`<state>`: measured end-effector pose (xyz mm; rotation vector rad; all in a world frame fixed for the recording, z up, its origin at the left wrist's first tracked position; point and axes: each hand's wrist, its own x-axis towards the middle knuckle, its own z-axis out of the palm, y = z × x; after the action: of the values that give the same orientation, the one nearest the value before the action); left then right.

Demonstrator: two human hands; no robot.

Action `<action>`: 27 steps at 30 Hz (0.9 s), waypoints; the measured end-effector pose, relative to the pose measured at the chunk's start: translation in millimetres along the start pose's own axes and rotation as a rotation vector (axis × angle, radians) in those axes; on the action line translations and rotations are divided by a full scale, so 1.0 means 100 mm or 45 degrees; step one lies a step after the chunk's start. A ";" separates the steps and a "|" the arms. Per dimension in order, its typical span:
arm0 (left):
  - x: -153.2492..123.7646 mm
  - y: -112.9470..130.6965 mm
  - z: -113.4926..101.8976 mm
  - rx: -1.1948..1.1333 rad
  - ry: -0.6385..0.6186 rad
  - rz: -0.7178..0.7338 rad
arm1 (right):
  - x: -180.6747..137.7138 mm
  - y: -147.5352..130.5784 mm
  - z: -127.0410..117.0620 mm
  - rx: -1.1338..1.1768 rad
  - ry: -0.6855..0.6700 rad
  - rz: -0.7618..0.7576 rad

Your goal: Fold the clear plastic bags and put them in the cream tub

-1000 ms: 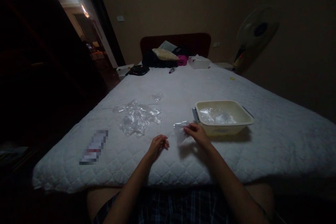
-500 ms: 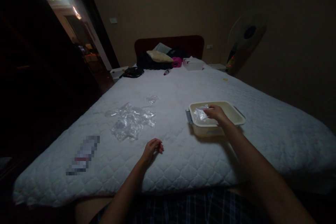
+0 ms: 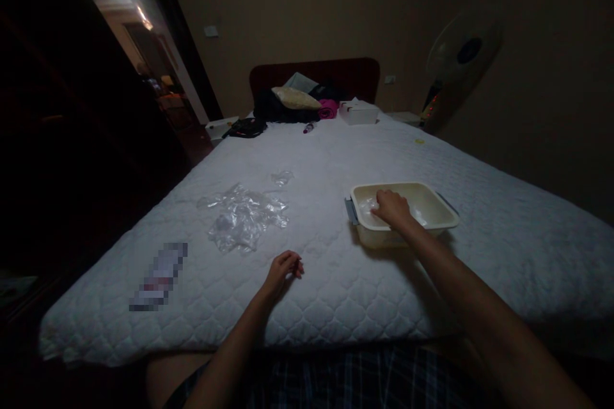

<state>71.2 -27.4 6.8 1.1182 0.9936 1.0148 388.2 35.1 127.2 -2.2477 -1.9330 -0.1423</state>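
Observation:
A cream plastic box (image 3: 384, 238) with grey side clips stands on the bed to the right. My right hand (image 3: 393, 208) reaches inside it, fingers curled down around a clear plastic bag (image 3: 368, 208). Some of that bag is hidden behind the hand, and more clear plastic shows to the right of it. My left hand (image 3: 284, 270) rests on the quilt, half curled and loosely apart at the fingers, with nothing in it. Ahead and to its left lies a crumpled pile of clear plastic bags (image 3: 244, 220). One small piece of plastic (image 3: 282, 177) lies apart, behind the pile.
A blurred-out flat object (image 3: 159, 278) lies at the front left of the white quilt (image 3: 330, 310). Toward the headboard (image 3: 326, 70) are a cushion (image 3: 295, 98), dark cloth, a pink roll (image 3: 328, 108) and a white box (image 3: 359, 114). A fan (image 3: 467, 51) stands at the right wall.
My right hand has moved lower into the cream box with the plastic bag. The left hand stays on the quilt. The whole view has shifted slightly.

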 end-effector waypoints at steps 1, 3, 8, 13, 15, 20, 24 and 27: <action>0.00 0.00 0.00 -0.003 -0.006 0.002 | 0.01 0.00 0.01 0.034 -0.015 0.003; 0.00 0.00 0.00 -0.010 -0.008 0.007 | 0.06 0.02 0.06 0.147 -0.043 0.022; -0.01 0.00 0.02 -0.003 0.015 -0.010 | 0.17 0.11 0.17 0.259 -0.057 0.045; -0.01 -0.01 0.02 -0.009 -0.001 0.003 | 0.16 0.12 0.18 0.284 -0.125 0.119; -0.01 -0.02 0.01 -0.007 0.001 0.007 | 0.15 0.09 0.15 0.277 -0.153 0.092; -0.01 -0.03 0.02 -0.008 -0.003 0.012 | 0.14 0.03 0.02 0.304 -0.229 0.006; -0.02 -0.03 0.03 -0.007 0.002 0.019 | 0.08 0.02 -0.08 0.202 -0.297 -0.096; -0.02 -0.02 0.03 -0.002 0.014 0.025 | 0.00 -0.01 -0.17 -0.061 -0.187 -0.190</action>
<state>74.2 -30.8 5.4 1.1242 0.9925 1.0380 387.5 31.6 143.7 -2.1985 -2.1958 -0.0441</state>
